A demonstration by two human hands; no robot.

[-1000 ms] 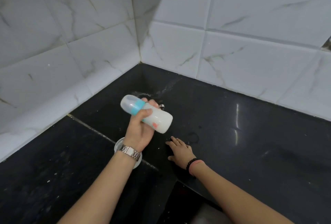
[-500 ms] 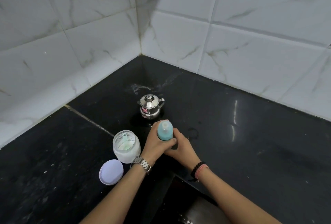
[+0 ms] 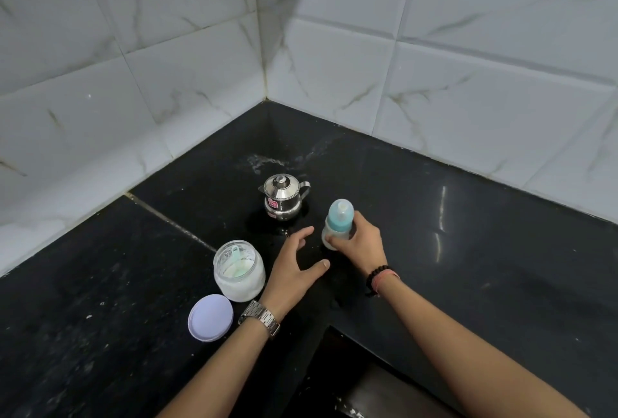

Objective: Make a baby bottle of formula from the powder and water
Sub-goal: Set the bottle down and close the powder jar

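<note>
Nearest you, at about 7 o'clock from the middle of the black counter (image 3: 501, 284), the pale lilac lid (image 3: 210, 317) lies flat beside your left wrist with its metal watch (image 3: 260, 317). Just beyond it, toward 11 o'clock from the lid, the open powder jar (image 3: 239, 270) stands upright, a pale green scoop (image 3: 238, 258) resting inside it.

Your left hand (image 3: 294, 270) hovers palm down with fingers spread and relaxed, gripping nothing; it sits just right of the jar. At 2 o'clock from that hand, your right hand (image 3: 359, 243), a beaded bracelet (image 3: 376, 275) on its wrist, has its fingers wrapped around the lower body of the baby bottle (image 3: 338, 222), which stands upright on the counter with its teal collar and clear cap on top.

Farther back, at 11 o'clock from the bottle, the small steel kettle (image 3: 283, 197) stands with its lid on, near the corner of the white tiled walls (image 3: 434, 66).
</note>
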